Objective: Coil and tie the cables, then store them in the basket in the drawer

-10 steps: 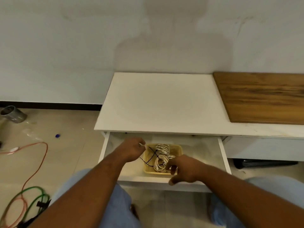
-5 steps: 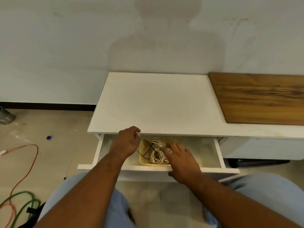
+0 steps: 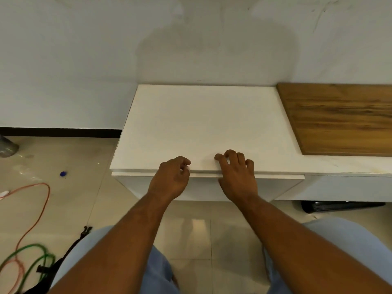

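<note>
The drawer [image 3: 203, 187] is pushed in: its white front sits almost flush under the edge of the white top [image 3: 207, 124], w/ only a thin gap line between them. The cables and the basket do not show at all; what is inside the drawer is hidden behind the front.

Both hands are at the upper edge of the drawer front, approx. in its middle, near each other but apart. The left hand [image 3: 171, 179] has its fingers loosely curled, thumb tip near the fingertips at the edge of the top; nothing is seen in its grasp. The right hand [image 3: 237, 177] is spread over the same edge, fingers bent, the tips resting on the white top, the palm in front of the drawer front; it also grasps nothing.

On the R side of the top lies a wooden board [image 3: 343, 119], touching the wall. Under the cabinet at the right there is a black object [image 3: 339, 205], too dark to identify. On the tiled floor at the left: an orange cord [image 3: 43, 184], a green cord [image 3: 34, 246], a small blue cap [image 3: 63, 173] and, at the frame edge, a metal can [image 3: 7, 146]. The person's knees in light blue trousers [image 3: 350, 236] are at the bottom.
</note>
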